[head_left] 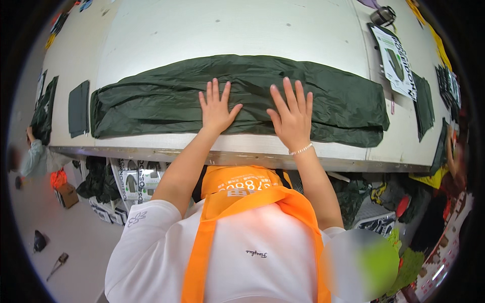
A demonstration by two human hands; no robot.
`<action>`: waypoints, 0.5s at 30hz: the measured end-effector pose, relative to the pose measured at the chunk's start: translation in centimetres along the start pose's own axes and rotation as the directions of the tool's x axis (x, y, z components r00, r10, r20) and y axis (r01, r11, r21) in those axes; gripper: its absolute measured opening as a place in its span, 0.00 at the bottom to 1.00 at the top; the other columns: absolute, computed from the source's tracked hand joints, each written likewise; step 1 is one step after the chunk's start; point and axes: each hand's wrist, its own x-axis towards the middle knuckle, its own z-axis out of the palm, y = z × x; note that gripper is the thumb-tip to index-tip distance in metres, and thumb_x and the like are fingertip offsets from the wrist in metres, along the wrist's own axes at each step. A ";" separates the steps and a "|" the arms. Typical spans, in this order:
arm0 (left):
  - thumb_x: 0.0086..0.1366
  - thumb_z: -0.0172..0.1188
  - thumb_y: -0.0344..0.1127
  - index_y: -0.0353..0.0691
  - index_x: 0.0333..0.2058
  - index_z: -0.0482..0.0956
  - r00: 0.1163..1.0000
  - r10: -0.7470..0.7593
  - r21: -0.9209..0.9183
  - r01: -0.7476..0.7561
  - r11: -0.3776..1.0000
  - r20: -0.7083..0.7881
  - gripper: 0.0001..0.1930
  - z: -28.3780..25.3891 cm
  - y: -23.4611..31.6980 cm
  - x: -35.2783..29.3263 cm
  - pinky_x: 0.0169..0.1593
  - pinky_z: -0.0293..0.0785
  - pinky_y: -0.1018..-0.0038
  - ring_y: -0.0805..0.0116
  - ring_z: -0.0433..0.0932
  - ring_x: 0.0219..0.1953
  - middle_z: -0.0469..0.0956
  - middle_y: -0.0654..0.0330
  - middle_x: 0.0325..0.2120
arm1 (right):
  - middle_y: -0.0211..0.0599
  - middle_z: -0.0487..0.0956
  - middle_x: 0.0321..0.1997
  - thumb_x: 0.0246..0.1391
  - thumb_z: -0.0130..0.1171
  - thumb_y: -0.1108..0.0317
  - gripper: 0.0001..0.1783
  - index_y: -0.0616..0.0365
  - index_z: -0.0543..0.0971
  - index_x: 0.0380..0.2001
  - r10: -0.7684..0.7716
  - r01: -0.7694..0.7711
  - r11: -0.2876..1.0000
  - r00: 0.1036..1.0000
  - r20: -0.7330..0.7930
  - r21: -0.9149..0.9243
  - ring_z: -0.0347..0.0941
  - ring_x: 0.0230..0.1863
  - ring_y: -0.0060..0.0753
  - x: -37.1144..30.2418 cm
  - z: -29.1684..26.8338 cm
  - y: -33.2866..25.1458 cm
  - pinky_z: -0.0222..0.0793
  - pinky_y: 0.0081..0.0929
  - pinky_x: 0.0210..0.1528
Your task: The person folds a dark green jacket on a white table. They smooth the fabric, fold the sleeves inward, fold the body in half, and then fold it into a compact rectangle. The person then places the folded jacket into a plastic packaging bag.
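Note:
A long dark green garment of thin, wrinkled fabric (156, 103) lies folded into a wide strip across the pale table. Both my palms rest flat on it near its middle. My left hand (217, 108) has its fingers spread, pointing away from me. To its right my right hand (293, 113), with a beaded bracelet at the wrist, lies on the cloth with fingers stretched out too. Neither hand grips anything. A small folded dark green piece (79, 109) sits just left of the garment's end.
Printed packaging sheets (396, 60) and a dark folded piece (423, 106) lie at the right, with a metal flask (383, 16) behind them. The table's metal front edge (242, 159) runs close to me. Other people (33, 156) stand at both sides. Packages fill shelves (136, 179) below.

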 end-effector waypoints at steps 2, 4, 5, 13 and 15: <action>0.60 0.49 0.63 0.52 0.66 0.50 1.000 0.017 -0.011 -0.017 1.000 -0.012 0.40 -0.1 0.0 0.0 0.64 0.34 0.45 0.49 0.38 0.69 0.40 0.47 0.67 | 0.36 0.55 0.70 0.58 0.49 0.50 0.31 0.47 0.62 0.62 0.238 -0.224 0.971 0.925 0.296 -0.082 0.43 0.71 0.44 -0.4 5.0 2.4 0.33 0.51 0.69; 0.60 0.48 0.64 0.53 0.66 0.48 0.999 0.041 -0.013 -0.041 0.999 -0.007 0.40 -0.2 0.4 0.5 0.65 0.33 0.45 0.49 0.37 0.69 0.39 0.47 0.67 | 0.38 0.57 0.68 0.58 0.48 0.48 0.34 0.51 0.59 0.63 0.339 -0.360 0.932 0.905 0.256 0.039 0.46 0.70 0.47 -3.0 8.3 6.1 0.36 0.56 0.67; 0.60 0.47 0.64 0.53 0.66 0.47 1.000 0.027 0.005 -0.027 1.000 0.016 0.41 -0.1 0.1 0.2 0.65 0.33 0.45 0.49 0.37 0.69 0.38 0.47 0.67 | 0.42 0.60 0.66 0.57 0.51 0.53 0.32 0.53 0.62 0.61 0.311 -0.321 0.947 0.912 0.267 -0.006 0.51 0.68 0.48 -2.5 7.0 5.6 0.40 0.54 0.66; 0.60 0.43 0.67 0.53 0.67 0.46 1.000 0.016 -0.063 -0.014 0.998 0.025 0.41 -0.4 -0.1 -0.3 0.65 0.33 0.45 0.46 0.36 0.69 0.37 0.44 0.67 | 0.44 0.69 0.56 0.53 0.63 0.59 0.32 0.71 0.65 0.53 0.929 -0.593 -0.194 0.145 0.341 0.781 0.66 0.51 0.34 -11.6 3.2 7.2 0.57 0.28 0.57; 0.61 0.42 0.66 0.52 0.66 0.46 0.999 0.022 -0.071 -0.020 0.997 0.028 0.41 -0.5 -0.3 -0.4 0.65 0.32 0.45 0.46 0.35 0.69 0.37 0.44 0.67 | 0.41 0.73 0.52 0.50 0.65 0.56 0.28 0.67 0.71 0.47 0.922 -0.524 -0.339 -0.021 0.386 0.782 0.69 0.47 0.33 -9.6 3.0 7.4 0.63 0.28 0.52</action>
